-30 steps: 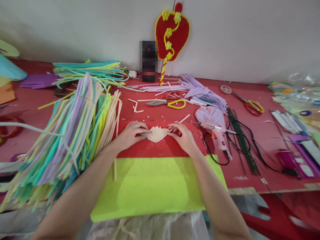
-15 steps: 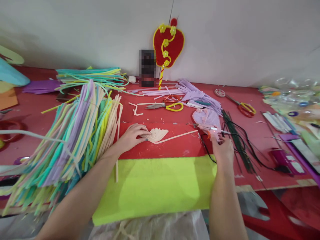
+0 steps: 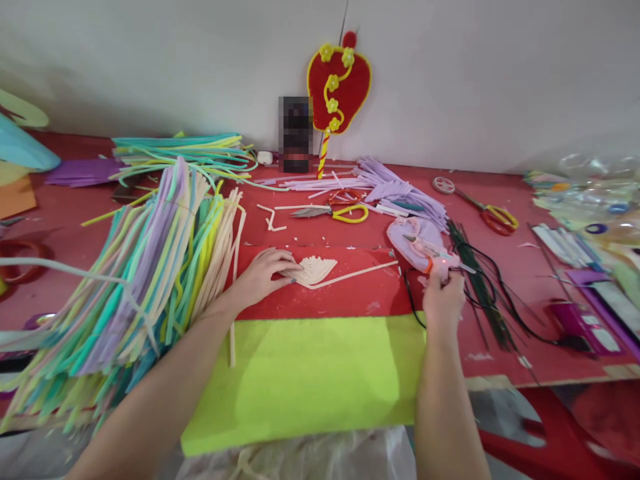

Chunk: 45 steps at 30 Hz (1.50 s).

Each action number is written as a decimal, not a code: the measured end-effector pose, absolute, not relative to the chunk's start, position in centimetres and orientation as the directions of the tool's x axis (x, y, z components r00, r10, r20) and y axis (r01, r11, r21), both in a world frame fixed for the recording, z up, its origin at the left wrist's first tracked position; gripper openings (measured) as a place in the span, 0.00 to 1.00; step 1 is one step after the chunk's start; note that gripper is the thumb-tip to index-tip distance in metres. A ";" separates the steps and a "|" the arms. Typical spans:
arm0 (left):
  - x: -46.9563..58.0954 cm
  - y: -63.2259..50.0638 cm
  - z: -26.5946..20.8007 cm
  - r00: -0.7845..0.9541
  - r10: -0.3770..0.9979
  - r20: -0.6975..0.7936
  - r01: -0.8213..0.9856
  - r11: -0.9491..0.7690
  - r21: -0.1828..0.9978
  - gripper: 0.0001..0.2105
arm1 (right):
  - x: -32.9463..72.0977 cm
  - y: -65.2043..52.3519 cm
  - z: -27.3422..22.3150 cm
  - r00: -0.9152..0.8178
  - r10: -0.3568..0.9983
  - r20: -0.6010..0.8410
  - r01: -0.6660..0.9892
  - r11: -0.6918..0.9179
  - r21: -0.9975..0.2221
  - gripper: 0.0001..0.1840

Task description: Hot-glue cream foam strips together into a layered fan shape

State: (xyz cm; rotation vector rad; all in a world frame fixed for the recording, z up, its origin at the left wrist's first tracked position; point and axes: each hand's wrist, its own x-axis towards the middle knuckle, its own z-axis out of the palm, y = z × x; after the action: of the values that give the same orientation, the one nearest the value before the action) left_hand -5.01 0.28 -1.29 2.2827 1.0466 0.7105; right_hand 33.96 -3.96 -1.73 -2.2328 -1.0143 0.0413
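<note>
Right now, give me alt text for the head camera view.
A person's right-hand grip holds a pink corded glue gun, while the left-hand grip touches a cream, fan-shaped piece of layered strips. A large bundle of long multicoloured strips lies at left on the red table.

Table (image 3: 60, 230): red top, strewn with small scraps.
Left side: big multicoloured bundle of stems (image 3: 137, 280); purple sheets (image 3: 83, 172) behind it.
Rear: teal-and-yellow stems (image 3: 185, 152); white case (image 3: 265, 157); lilac stems (image 3: 407, 188).
Centre: nearer scissors (image 3: 323, 212); cream fan-shaped piece (image 3: 316, 269) on a brighter red area.
Front edge: yellow-green sheet (image 3: 300, 373).
Right side: farther scissors (image 3: 481, 205); dark green stems (image 3: 480, 290); magenta device (image 3: 584, 327).
</note>
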 end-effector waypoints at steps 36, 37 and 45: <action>-4.8 0.4 -1.6 0.523 0.827 0.207 0.541 -0.509 0.669 0.14 | 19.3 -9.6 -1.2 0.429 0.855 0.290 0.763 -0.171 -0.623 0.33; -4.7 0.3 -1.5 0.529 0.823 0.206 0.543 -0.516 0.663 0.14 | 19.3 -9.6 -1.4 0.421 0.859 0.291 0.768 -0.167 -0.618 0.32; -4.8 0.3 -1.2 0.507 0.836 0.210 0.505 -0.485 0.714 0.12 | 20.0 -9.4 -1.2 0.472 0.846 0.249 0.759 -0.246 -0.603 0.33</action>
State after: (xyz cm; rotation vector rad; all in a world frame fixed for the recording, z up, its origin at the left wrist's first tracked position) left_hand -4.79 0.29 -1.23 2.1673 1.0932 0.7404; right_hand 20.00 -9.40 -1.25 -2.0461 -1.3258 0.1647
